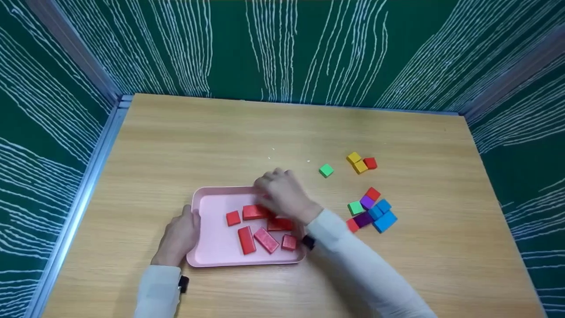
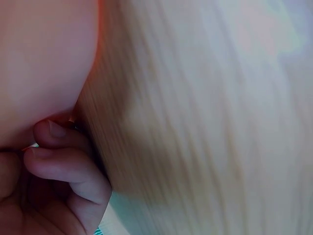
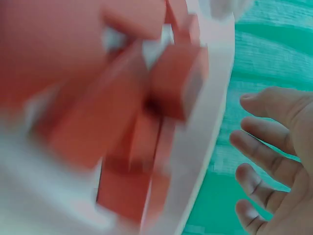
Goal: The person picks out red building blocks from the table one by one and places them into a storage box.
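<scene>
A pink tray (image 1: 212,251) lies on the wooden table, holding several red blocks (image 1: 246,240), some long and some cube-shaped. My left hand (image 1: 178,236) holds the tray's left rim; in the left wrist view its fingers (image 2: 68,169) curl against the tray's edge. Over the tray's far right corner is my right hand (image 1: 284,194), slightly blurred in the head view and hiding part of the blocks. The right wrist view shows its fingers (image 3: 271,161) spread apart, nothing between them, beside the tray rim and the blurred red blocks (image 3: 178,81).
To the right of the tray sits a cluster of coloured blocks (image 1: 363,218) in blue, purple, green and red. Farther back are a lone green cube (image 1: 326,170), two yellow cubes (image 1: 354,157) and a red cube (image 1: 370,163). Green, white-streaked panels (image 1: 234,53) border the table.
</scene>
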{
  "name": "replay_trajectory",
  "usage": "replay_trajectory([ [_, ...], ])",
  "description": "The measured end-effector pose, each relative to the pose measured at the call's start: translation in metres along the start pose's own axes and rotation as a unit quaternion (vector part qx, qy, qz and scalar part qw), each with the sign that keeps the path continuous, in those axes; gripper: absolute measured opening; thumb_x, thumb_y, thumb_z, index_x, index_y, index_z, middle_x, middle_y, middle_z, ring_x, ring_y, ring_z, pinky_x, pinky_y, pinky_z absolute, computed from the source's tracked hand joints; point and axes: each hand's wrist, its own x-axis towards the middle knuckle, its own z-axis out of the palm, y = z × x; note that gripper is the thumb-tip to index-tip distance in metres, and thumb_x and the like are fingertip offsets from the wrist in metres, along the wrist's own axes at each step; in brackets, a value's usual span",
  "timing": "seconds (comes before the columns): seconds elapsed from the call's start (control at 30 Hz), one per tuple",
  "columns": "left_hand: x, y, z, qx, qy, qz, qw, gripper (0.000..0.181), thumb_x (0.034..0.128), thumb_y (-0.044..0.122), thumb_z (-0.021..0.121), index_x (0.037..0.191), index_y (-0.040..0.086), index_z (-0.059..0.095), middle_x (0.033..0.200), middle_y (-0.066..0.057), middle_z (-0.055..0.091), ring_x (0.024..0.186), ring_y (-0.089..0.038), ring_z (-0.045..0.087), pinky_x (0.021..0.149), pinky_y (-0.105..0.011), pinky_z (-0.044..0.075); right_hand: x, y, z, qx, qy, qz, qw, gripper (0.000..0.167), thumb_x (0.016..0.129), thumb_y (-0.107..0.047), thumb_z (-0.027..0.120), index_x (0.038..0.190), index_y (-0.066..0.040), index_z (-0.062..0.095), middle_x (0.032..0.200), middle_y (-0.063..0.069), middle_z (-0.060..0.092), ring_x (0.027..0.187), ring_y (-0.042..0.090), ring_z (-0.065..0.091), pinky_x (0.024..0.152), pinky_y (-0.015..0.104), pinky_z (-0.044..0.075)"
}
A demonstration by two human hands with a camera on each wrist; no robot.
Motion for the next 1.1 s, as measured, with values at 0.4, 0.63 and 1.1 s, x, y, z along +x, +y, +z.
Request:
replay_trajectory([
  [0.4, -0.003, -0.003, -0.001, -0.009, -0.011, -0.016, 0.9998, 0.044, 0.1087, 0.031, 0.027, 0.125, -0.006, 0.044, 0.098, -0.031, 0.061, 0.088, -0.040, 0.065, 0.076, -0.053, 0.051, -0.055, 0.096, -0.046, 0.044, 0.026, 0.187, 0.9810, 0.035, 0.091, -0.021, 0.077, 0.122, -0.008, 0.068, 0.121, 0.010, 0.065, 0.114, 0.031, 0.053, 0.098, 0.053, 0.037],
  [0.63, -0.003, -0.002, -0.001, -0.007, -0.014, -0.018, 0.9997, 0.044, 0.1086, 0.031, 0.026, 0.126, -0.006, 0.044, 0.102, -0.031, 0.061, 0.092, -0.040, 0.064, 0.079, -0.055, 0.050, -0.091, 0.139, -0.062, 0.035, 0.053, 0.224, 0.9726, 0.028, 0.093, -0.017, 0.071, 0.118, -0.004, 0.068, 0.116, 0.015, 0.066, 0.109, 0.037, 0.054, 0.094, 0.059, 0.034],
  [1.1, -0.001, 0.003, 0.000, -0.001, -0.012, -0.013, 0.9998, 0.043, 0.1085, 0.030, 0.026, 0.121, -0.006, 0.046, 0.089, -0.027, 0.061, 0.076, -0.034, 0.065, 0.064, -0.047, 0.053, -0.126, 0.186, -0.069, 0.006, 0.051, 0.327, 0.9437, 0.039, 0.094, -0.018, 0.071, 0.129, -0.003, 0.062, 0.127, 0.020, 0.057, 0.111, 0.039, 0.046, 0.092, 0.055, 0.034],
])
